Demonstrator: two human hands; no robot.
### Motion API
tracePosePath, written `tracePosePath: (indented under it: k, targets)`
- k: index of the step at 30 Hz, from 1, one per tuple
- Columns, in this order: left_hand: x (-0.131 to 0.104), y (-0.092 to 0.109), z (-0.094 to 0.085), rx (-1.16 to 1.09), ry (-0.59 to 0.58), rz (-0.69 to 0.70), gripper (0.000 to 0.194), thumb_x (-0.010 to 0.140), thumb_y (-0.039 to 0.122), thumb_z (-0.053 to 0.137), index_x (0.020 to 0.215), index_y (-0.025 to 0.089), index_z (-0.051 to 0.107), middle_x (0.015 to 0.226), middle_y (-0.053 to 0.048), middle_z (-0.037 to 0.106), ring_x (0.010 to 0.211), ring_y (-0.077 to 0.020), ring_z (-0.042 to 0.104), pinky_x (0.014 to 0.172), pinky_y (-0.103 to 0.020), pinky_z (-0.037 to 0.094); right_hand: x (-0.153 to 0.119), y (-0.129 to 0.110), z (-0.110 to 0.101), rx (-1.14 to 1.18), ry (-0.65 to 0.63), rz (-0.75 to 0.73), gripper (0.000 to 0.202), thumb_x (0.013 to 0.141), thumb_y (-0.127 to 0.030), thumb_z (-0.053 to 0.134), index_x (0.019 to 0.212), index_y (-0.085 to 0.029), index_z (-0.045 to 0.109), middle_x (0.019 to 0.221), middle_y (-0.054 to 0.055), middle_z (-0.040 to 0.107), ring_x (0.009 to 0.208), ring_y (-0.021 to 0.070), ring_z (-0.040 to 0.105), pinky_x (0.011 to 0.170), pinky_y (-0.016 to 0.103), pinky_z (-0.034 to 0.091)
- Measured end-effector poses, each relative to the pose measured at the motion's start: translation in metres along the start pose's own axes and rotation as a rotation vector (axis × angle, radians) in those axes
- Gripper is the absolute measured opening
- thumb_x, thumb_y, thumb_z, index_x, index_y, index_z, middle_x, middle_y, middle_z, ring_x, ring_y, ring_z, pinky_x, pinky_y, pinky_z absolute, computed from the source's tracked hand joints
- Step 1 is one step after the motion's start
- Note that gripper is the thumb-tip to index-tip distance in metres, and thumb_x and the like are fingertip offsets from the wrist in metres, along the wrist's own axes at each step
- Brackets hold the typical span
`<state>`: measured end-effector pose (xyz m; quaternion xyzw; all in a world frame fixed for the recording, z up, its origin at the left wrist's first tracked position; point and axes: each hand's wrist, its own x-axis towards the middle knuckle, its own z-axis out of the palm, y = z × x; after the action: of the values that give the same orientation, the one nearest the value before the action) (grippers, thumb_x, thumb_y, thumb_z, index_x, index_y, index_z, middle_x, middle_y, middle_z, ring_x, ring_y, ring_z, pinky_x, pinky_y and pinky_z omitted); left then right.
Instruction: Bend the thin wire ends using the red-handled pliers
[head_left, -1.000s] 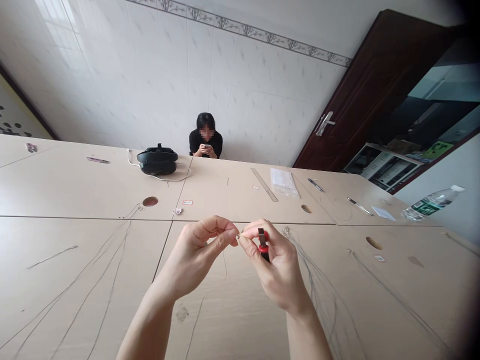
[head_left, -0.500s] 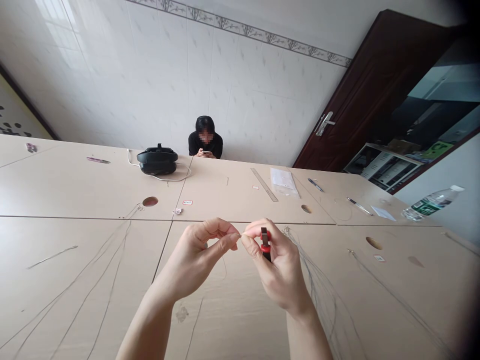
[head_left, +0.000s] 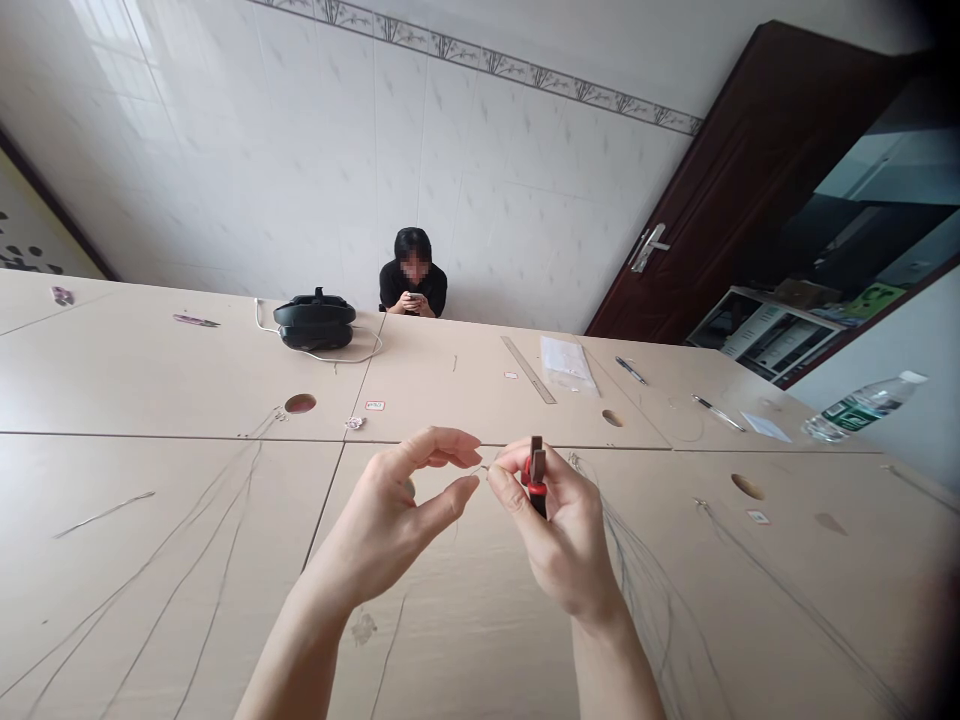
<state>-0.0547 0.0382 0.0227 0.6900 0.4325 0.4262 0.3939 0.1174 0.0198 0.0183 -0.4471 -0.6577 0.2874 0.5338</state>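
My right hand [head_left: 559,530] has small red-and-black pliers [head_left: 537,470] tucked in its palm, their dark jaws pointing up. Between its thumb and index finger it pinches a thin wire or thread [head_left: 483,468] whose end sticks out to the left. My left hand [head_left: 409,510] is just left of that end, thumb and fingers apart with nothing gripped. A fine strand hangs faintly below the left fingertips.
Bundles of thin strands lie on the tan table at left [head_left: 187,510] and right [head_left: 637,540]. Farther back are a black headset-like device [head_left: 315,322], a ruler [head_left: 529,370], a plastic bag [head_left: 570,365], pens and a water bottle [head_left: 866,405]. A person [head_left: 412,275] sits opposite holding a phone.
My left thumb and fingers have parted from their pinch and let go of the thin piece. My right hand keeps hold, and the pliers in it have turned slightly.
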Motion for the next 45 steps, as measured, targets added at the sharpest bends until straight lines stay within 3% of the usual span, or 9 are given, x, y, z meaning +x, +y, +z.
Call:
tracePosePath:
  k: [2,5,10,15,25,38,45]
  targets:
    - [0.001,0.0,0.0,0.042,0.026,0.043,0.015,0.09,0.033,0.063,0.103,0.028,0.067,0.105,-0.002,0.071,0.104,-0.0222,0.064,0.073,-0.029,0.051,-0.001,0.001,-0.001,0.009,-0.008,0.027,0.021,0.094,-0.031,0.057,0.076,-0.021,0.053,0.072,-0.001,0.051,0.061,0.012,0.041,0.056,0.026,0.037]
    - [0.001,0.002,-0.001,0.117,0.056,0.126,0.011,0.091,0.029,0.061,0.098,0.027,0.068,0.096,-0.001,0.071,0.083,-0.0169,0.065,0.053,-0.024,0.043,-0.002,0.001,-0.001,0.03,-0.027,0.057,0.021,0.094,-0.033,0.057,0.077,-0.021,0.053,0.073,-0.001,0.051,0.062,0.012,0.041,0.056,0.026,0.036]
    - [-0.001,0.002,0.001,0.142,0.027,0.22,0.009,0.093,0.025,0.058,0.092,0.025,0.066,0.088,0.0,0.068,0.069,-0.0124,0.056,0.041,-0.024,0.027,-0.001,0.0,-0.003,0.063,-0.053,0.071,0.022,0.094,-0.033,0.057,0.076,-0.021,0.054,0.071,-0.002,0.05,0.062,0.0116,0.04,0.057,0.025,0.036]
    - [0.0,0.001,0.002,0.154,0.035,0.29,0.009,0.094,0.023,0.059,0.088,0.024,0.065,0.077,0.001,0.064,0.064,-0.0113,0.052,0.05,-0.024,0.034,0.0,-0.003,-0.004,0.085,-0.099,0.096,0.025,0.094,-0.035,0.056,0.074,-0.021,0.053,0.066,-0.003,0.045,0.059,0.0114,0.039,0.056,0.025,0.035]
    - [0.0,0.002,0.001,0.219,0.032,0.357,0.01,0.095,0.018,0.057,0.09,0.024,0.062,0.08,0.003,0.064,0.066,-0.0096,0.055,0.058,-0.022,0.041,0.0,-0.002,-0.007,0.124,-0.137,0.188,0.026,0.092,-0.038,0.057,0.074,-0.02,0.055,0.067,-0.002,0.044,0.061,0.0121,0.038,0.055,0.026,0.033]
    - [0.0,0.002,0.0,0.27,0.027,0.355,0.01,0.097,0.019,0.054,0.089,0.023,0.06,0.079,0.003,0.063,0.065,-0.0096,0.053,0.061,-0.023,0.042,0.003,-0.003,-0.011,0.117,-0.153,0.202,0.025,0.092,-0.038,0.056,0.075,-0.02,0.056,0.072,0.001,0.052,0.07,0.0151,0.047,0.061,0.028,0.037]
    - [0.002,0.003,0.002,0.233,0.036,0.418,0.014,0.095,0.012,0.054,0.087,0.021,0.06,0.077,0.004,0.062,0.065,-0.0082,0.053,0.06,-0.02,0.042,0.002,-0.003,-0.011,0.147,-0.193,0.278,0.029,0.093,-0.043,0.055,0.075,-0.02,0.052,0.069,-0.002,0.041,0.063,0.012,0.035,0.056,0.026,0.032]
